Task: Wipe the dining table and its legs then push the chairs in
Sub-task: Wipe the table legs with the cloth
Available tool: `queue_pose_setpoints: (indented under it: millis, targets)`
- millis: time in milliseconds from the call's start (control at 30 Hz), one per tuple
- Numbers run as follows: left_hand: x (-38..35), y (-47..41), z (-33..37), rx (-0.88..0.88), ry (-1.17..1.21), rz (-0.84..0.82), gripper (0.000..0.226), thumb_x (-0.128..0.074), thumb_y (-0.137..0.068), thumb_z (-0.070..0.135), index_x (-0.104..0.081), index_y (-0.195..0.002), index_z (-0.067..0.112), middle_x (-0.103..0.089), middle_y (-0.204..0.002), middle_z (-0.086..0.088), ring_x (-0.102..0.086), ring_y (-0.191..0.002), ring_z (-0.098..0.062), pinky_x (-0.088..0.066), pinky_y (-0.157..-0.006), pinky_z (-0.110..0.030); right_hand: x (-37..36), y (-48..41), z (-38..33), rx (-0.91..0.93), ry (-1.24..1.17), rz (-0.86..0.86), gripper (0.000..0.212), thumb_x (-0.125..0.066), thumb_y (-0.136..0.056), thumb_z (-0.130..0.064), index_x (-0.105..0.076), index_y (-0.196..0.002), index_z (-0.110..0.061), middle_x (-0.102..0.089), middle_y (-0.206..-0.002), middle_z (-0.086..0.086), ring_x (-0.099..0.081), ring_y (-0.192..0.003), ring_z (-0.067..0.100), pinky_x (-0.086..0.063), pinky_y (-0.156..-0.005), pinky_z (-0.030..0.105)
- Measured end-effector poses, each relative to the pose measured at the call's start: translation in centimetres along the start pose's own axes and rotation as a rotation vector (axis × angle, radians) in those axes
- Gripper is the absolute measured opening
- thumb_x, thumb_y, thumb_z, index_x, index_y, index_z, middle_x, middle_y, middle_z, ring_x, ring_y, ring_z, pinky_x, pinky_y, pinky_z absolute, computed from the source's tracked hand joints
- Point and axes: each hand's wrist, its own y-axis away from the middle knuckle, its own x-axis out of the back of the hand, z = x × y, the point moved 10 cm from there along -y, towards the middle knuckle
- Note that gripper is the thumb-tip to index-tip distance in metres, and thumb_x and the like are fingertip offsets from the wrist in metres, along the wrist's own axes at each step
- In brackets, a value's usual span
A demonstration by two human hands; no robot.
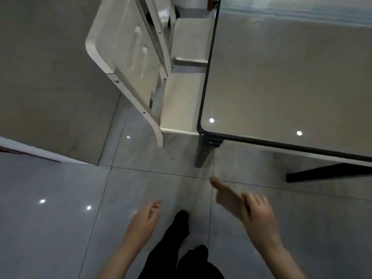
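Wiping looks finished, I judge: your left hand (145, 220) and right hand (247, 210) hang loose-fingered, empty; white plastic chair (124, 57) sits tucked against glossy grey black-rimmed dining table (281, 77).

Glossy grey floor tiles (50, 228), grey wall (40, 77) left

Glossy grey dining table (281, 77), black-rimmed, dark leg (203, 154) under its rounded corner; white chair (124, 57) just beside its edge

The left hand (146, 217) and right hand (248, 211) are hovering empty. A white chair (124, 57) is standing beside the surface (281, 77).
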Motion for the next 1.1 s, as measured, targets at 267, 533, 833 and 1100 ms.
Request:
queue_pose_setpoints:
  millis: [267,533,833,1100]
  targets:
    - [-7.5,-15.7,4.7,-0.160,0.164,-0.072,0.035,-0.045,-0.097,0.034,-0.048,-0.132,0.030,-0.059,-0.119,0.007,-0.055,-0.104,0.001,-0.037,-0.083,-0.010,-7.1,-4.6,7.0,-0.221,-0.094,0.234,0.026,-0.063,-0.089,-0.029,-0.059,-0.106,-0.009,-0.053,-0.091,0.006,-0.052,-0.079,0.020,-0.046,-0.064,0.030]
    - [-12.0,-32.7,7.2,-0.435,0.361,-0.009,0.042,-0.037,-0.096,0.044,-0.044,-0.135,0.029,-0.048,-0.141,0.003,-0.044,-0.129,-0.012,-0.030,-0.115,-0.041,-17.9,-11.0,9.7,-0.120,-0.329,0.463,0.020,-0.052,-0.094,-0.011,-0.061,-0.103,-0.027,-0.041,-0.111,0.003,-0.047,-0.093,-0.001,-0.036,-0.079,0.000]
    - [-16.8,-37.5,9.1,-0.756,0.615,-0.159,0.036,-0.027,-0.100,0.039,-0.059,-0.113,0.029,-0.060,-0.123,0.007,-0.057,-0.111,0.003,-0.040,-0.106,-0.021,-26.2,-21.0,11.9,0.072,-1.058,0.827,0.017,-0.048,-0.098,-0.023,-0.055,-0.112,-0.031,-0.067,-0.089,-0.016,-0.065,-0.085,0.002,-0.055,-0.074,0.020]
    - [-17.2,-37.4,10.4,-1.102,0.574,-0.167,0.038,-0.019,-0.099,0.041,-0.055,-0.096,0.032,-0.062,-0.099,0.011,-0.061,-0.084,0.011,-0.051,-0.078,-0.009,-33.4,-22.2,10.3,0.266,-0.603,1.079,0.048,-0.038,-0.090,-0.059,-0.031,-0.134,-0.040,-0.061,-0.111,-0.011,-0.060,-0.094,-0.003,-0.044,-0.075,0.007]
